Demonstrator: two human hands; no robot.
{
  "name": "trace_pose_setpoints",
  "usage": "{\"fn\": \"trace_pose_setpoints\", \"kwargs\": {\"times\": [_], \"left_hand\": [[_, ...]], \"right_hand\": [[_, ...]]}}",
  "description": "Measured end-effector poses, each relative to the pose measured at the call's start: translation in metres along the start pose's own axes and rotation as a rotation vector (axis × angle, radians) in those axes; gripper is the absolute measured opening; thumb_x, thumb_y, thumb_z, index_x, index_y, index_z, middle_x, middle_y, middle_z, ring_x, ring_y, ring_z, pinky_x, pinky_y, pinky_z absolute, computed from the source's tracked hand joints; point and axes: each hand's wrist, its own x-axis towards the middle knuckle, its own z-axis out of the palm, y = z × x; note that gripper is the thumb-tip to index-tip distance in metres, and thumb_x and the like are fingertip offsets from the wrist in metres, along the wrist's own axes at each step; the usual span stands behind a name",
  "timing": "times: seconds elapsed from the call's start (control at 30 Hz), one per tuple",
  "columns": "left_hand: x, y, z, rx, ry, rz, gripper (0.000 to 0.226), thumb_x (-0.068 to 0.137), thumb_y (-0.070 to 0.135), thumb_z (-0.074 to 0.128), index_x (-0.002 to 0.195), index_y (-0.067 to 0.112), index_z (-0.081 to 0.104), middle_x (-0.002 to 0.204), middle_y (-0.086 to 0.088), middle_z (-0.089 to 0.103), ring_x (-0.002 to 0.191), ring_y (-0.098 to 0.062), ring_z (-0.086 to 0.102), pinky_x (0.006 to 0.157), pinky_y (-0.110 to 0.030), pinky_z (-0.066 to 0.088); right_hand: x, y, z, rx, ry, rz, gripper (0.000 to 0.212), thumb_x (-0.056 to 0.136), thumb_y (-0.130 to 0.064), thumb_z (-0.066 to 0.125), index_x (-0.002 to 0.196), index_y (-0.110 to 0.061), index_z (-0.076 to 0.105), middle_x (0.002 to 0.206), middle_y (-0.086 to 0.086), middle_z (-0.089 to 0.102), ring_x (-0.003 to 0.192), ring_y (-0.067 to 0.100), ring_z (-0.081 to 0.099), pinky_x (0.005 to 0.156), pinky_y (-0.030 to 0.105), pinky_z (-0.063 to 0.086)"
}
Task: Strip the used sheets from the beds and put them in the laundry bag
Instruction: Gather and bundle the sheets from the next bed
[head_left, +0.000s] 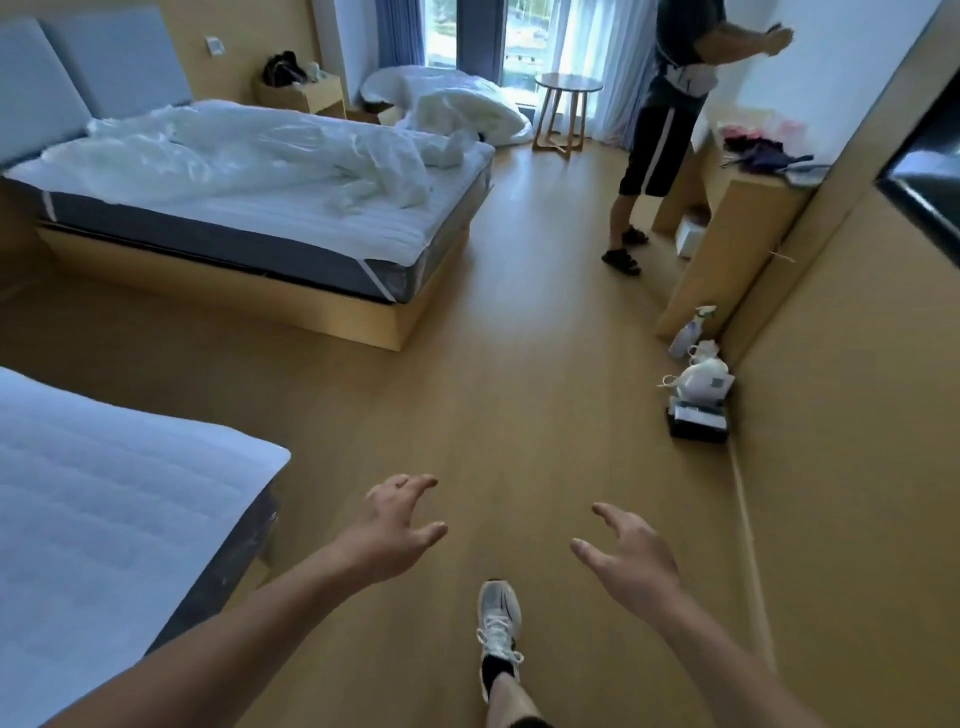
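Your left hand (387, 530) and right hand (631, 556) hung spread and empty over the floor (519, 364). The crumpled sheet (249, 156) lay loose on the far bed (260, 260). It looked soft, light and floppy; bunch it at an edge.

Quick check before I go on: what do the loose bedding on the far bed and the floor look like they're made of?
Loose bedding: thin white woven fabric, probably cotton or a blend; it crumples into soft, slightly sheer folds. Floor: smooth tan wood-look planks, laminate or vinyl perhaps, with faint board seams and a dull sheen.
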Motion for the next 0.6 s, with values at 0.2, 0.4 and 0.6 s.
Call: {"fn": "trace_pose_setpoints", "kwargs": {"times": [0.2, 0.4, 0.6], "left_hand": [[0.157, -0.003, -0.089, 0.015, 0.066, -0.152, 0.068, 0.096, 0.045, 0.066, 0.156, 0.025, 0.039, 0.157, -0.003, 0.041, 0.145, -0.021, 0.036, 0.119, -0.031, 0.031], [0.292, -0.009, -0.175, -0.034, 0.179, -0.268, 0.065, 0.095, 0.042, 0.067, 0.153, 0.024, 0.044, 0.152, -0.003, 0.047, 0.141, -0.021, 0.042, 0.112, -0.028, 0.034], [0.472, -0.033, -0.222, -0.074, 0.151, -0.243, 0.068, 0.094, 0.048, 0.066, 0.154, 0.029, 0.041, 0.154, 0.0, 0.044, 0.142, -0.02, 0.04, 0.116, -0.034, 0.035]], "right_hand": [[0.21, -0.088, -0.045, 0.045, -0.086, -0.124, 0.065, 0.093, -0.043, 0.072, 0.15, -0.021, 0.05, 0.147, 0.006, 0.055, 0.136, 0.02, 0.052, 0.108, 0.027, 0.04], [0.366, -0.177, -0.076, 0.021, -0.15, -0.208, 0.065, 0.093, -0.044, 0.072, 0.151, -0.024, 0.05, 0.145, 0.004, 0.056, 0.131, 0.019, 0.055, 0.107, 0.029, 0.043], [0.54, -0.233, -0.081, 0.005, -0.161, -0.23, 0.067, 0.092, -0.045, 0.072, 0.151, -0.024, 0.049, 0.146, 0.003, 0.055, 0.135, 0.019, 0.051, 0.111, 0.032, 0.042]]}}
